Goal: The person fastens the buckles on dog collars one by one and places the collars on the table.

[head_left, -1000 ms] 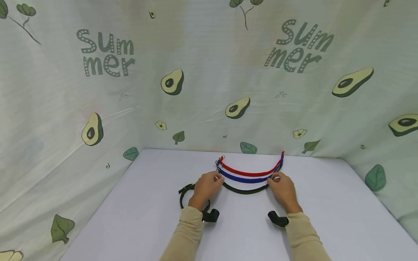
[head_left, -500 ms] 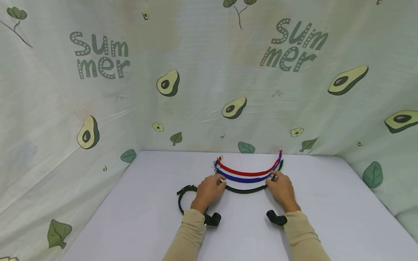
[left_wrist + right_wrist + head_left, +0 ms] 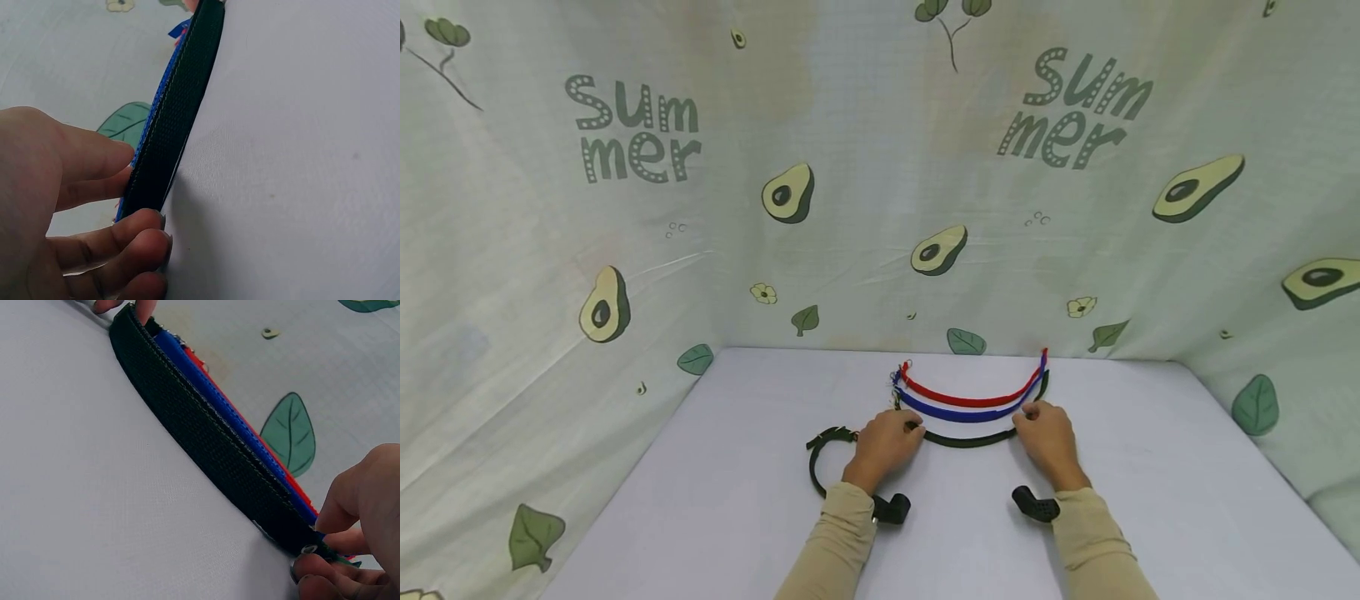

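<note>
A dark green webbing collar [image 3: 967, 442] lies in a shallow curve on the white table, standing on its edge in both wrist views. My left hand [image 3: 886, 450] holds it near its left end, with the band between thumb and fingers [image 3: 147, 247]. Near the other end my right hand [image 3: 1048, 442] pinches the same collar between thumb and fingertips [image 3: 312, 565]. Just behind it curves a blue collar [image 3: 958, 413], and behind that a red collar [image 3: 973, 402]. Metal rings show at their left ends; their right ends meet and overlap.
Left of my left wrist lies another dark collar [image 3: 814, 468], bent into a loop, partly hidden by the arm. Black wrist devices [image 3: 1036, 504] sit at both sleeves. Behind the white table [image 3: 715, 517] hangs a printed cloth [image 3: 865, 317].
My left hand has slid right and nearer along the dark green collar. The right hand has come slightly nearer. The blue and red collars keep their places.
</note>
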{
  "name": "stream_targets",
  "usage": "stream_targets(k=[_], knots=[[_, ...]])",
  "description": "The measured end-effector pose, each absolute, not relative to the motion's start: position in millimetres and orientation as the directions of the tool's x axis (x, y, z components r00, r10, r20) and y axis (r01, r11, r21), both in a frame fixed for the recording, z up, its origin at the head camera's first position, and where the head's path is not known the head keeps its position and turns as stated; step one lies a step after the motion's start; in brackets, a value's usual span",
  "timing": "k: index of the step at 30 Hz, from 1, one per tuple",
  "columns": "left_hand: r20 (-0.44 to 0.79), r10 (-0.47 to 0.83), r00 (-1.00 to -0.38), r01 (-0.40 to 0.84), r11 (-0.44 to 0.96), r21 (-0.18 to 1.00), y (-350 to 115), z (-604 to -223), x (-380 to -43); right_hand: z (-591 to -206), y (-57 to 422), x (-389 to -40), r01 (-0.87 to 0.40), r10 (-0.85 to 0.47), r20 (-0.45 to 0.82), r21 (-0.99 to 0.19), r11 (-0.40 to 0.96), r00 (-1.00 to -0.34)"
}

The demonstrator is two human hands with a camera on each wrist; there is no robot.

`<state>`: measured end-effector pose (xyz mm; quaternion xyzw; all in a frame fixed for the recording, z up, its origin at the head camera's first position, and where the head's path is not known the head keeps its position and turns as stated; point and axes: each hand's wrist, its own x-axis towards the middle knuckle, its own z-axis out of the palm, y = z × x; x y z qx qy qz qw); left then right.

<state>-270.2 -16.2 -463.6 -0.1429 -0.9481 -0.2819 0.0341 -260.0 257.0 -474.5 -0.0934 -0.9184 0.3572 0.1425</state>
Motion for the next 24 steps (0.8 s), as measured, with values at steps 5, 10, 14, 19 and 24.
stream_targets(k=[5,10,14,19,24], knots=[[0.152,0.253,-0.956,0.295,0.798,0.525,-17.5,-464.0,-270.1,-475.4,258.4,-259.1,0.119,0.314,0.171,-0.680,0.723,-0.934],[0.147,0.254,-0.956,0.293,0.800,0.524,-17.1,-463.5,-270.3,-473.6,257.4,-256.8,0.139,0.329,0.164,-0.674,0.726,-0.930],[0.147,0.246,-0.958,0.286,0.807,0.516,-16.0,-463.8,-270.8,-471.8,254.5,-255.4,0.135,0.333,0.166,-0.683,0.718,-0.928],[0.178,0.228,-0.957,0.288,0.802,0.524,-15.3,-465.2,-270.2,-472.2,252.0,-253.6,0.152,0.374,0.170,-0.704,0.693,-0.912],[0.236,0.193,-0.952,0.295,0.776,0.558,-14.8,-467.9,-269.4,-474.0,250.8,-255.1,0.148,0.417,0.165,-0.770,0.620,-0.894]])
